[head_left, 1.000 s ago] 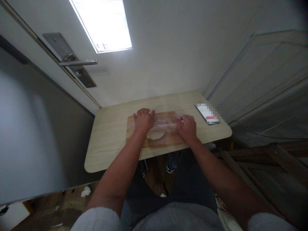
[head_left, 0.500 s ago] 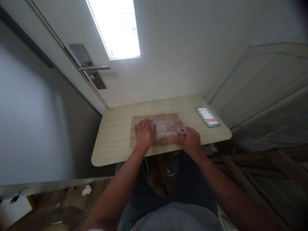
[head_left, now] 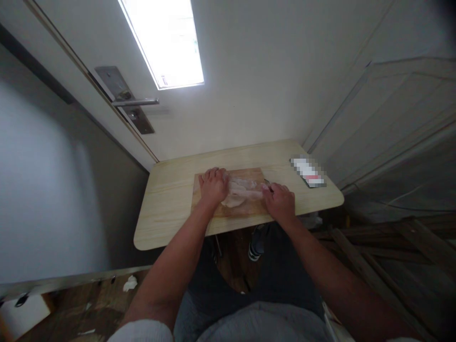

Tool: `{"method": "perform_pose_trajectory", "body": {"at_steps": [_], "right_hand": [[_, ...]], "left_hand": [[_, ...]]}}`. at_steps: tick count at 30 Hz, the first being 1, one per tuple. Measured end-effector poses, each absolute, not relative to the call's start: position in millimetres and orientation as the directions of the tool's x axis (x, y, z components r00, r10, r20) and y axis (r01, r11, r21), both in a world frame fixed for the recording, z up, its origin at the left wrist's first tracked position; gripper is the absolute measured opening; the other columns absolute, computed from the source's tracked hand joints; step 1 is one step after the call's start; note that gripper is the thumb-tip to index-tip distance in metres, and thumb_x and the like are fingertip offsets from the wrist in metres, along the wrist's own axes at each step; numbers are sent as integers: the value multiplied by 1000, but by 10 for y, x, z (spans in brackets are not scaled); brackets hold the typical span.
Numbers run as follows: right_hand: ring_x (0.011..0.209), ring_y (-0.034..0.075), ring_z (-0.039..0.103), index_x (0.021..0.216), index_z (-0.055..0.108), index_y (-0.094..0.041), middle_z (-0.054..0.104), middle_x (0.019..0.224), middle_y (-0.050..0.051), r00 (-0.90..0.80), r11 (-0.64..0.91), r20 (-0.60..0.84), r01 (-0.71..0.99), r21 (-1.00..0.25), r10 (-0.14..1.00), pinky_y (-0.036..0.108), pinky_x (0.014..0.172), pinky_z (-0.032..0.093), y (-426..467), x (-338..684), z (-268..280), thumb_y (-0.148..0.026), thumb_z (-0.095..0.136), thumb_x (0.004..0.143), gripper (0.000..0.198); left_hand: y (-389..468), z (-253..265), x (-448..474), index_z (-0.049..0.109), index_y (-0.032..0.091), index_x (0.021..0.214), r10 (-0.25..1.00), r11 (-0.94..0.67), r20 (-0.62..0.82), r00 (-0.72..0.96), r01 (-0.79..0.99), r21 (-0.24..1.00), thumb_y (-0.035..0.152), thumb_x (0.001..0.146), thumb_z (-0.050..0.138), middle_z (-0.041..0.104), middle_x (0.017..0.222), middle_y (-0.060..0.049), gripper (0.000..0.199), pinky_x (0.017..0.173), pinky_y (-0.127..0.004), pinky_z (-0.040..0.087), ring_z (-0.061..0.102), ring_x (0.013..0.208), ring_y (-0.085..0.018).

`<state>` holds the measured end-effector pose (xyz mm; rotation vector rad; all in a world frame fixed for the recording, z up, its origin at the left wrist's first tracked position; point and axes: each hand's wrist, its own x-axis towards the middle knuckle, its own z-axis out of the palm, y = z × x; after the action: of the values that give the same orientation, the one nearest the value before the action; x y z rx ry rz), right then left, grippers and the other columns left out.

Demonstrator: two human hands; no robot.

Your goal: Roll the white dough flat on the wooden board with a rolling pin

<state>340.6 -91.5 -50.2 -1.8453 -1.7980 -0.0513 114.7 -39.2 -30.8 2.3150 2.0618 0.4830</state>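
Observation:
A flour-dusted rolling pin (head_left: pixel 253 194) lies across a flat piece of pale dough (head_left: pixel 233 201) on a wooden cutting board (head_left: pixel 251 207). My left hand (head_left: pixel 214 185) is closed over the pin's left end, which it hides. At the other end, my right hand (head_left: pixel 280 199) grips the pin with its fingers wrapped round. Dough shows on the near side of the pin, by my left hand. White flour (head_left: pixel 245 182) is smeared over the board beyond it.
The board sits on a small light wood table (head_left: pixel 164 204) against a door with a metal handle (head_left: pixel 137 102). A blurred phone-like object (head_left: pixel 308 172) lies at the table's right. Wooden slats (head_left: pixel 370 266) stand low on the right.
The rolling pin has moved away from me at its left end, with my left hand on it. Dough that lay beyond the pin now shows on its near side.

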Motion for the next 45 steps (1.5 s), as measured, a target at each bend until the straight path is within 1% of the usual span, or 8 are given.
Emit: {"method": "perform_pose_trajectory", "body": {"at_steps": [6,11,18,21,25,34,39,45], "right_hand": [[79,21,55,75,60,-19,68,81,8,136,22,387,926,-377,912,32,67,25,-695,3415,-473,-51,37,100,47],[75,21,53,76,62,-20,67,79,8,169,-18,368,925,-381,914,32,66,26,-530,3417,-455,-52,34,101,50],[77,21,54,80,65,-19,68,83,10,95,2,316,956,-295,944,33,66,27,-641,3426,-461,-40,35,101,42],[81,22,54,84,65,-18,68,86,10,49,49,345,962,-269,937,33,69,28,-835,3431,-517,-37,35,101,40],[88,24,52,89,66,-19,66,90,10,17,102,419,960,-262,908,34,72,31,-1092,3423,-561,-38,38,101,36],[101,25,52,105,66,-21,66,107,9,18,178,456,906,-383,890,37,85,35,-1415,3369,-569,-37,40,101,31],[101,25,52,101,65,-21,67,105,9,14,175,443,908,-381,897,37,86,35,-1451,3376,-628,-36,40,101,29],[101,25,52,95,67,-19,65,104,11,27,132,464,942,-307,886,37,83,35,-1230,3372,-618,-35,42,99,31]], "left_hand": [[-121,-336,1154,50,30,140,988,-101,138,66,959,264,45,101,31,49,149,-9,46,112,-60,28,40,137,-30],[60,-354,1171,52,29,138,990,-96,122,64,956,277,49,101,30,50,148,-10,48,112,-62,28,40,138,-31],[-111,-332,1180,52,29,138,983,-118,168,77,962,247,45,101,31,50,148,-8,45,112,-59,29,41,136,-30],[-305,-324,1170,50,29,140,974,-150,198,107,965,217,45,102,29,48,150,-8,46,114,-56,28,41,137,-29],[-560,-326,1145,49,30,140,968,-167,220,121,965,204,42,102,30,48,150,-7,45,116,-58,22,37,140,-29],[-1084,-366,1088,41,31,148,967,-171,222,123,962,212,43,102,26,39,158,-4,49,121,-57,15,27,148,-27],[-1161,-391,1090,38,29,150,971,-152,212,111,971,185,44,102,27,37,160,-4,51,122,-56,15,25,150,-26],[-952,-372,1086,38,28,150,971,-156,204,123,976,152,42,102,24,41,157,-4,52,120,-58,19,29,147,-28]]}}
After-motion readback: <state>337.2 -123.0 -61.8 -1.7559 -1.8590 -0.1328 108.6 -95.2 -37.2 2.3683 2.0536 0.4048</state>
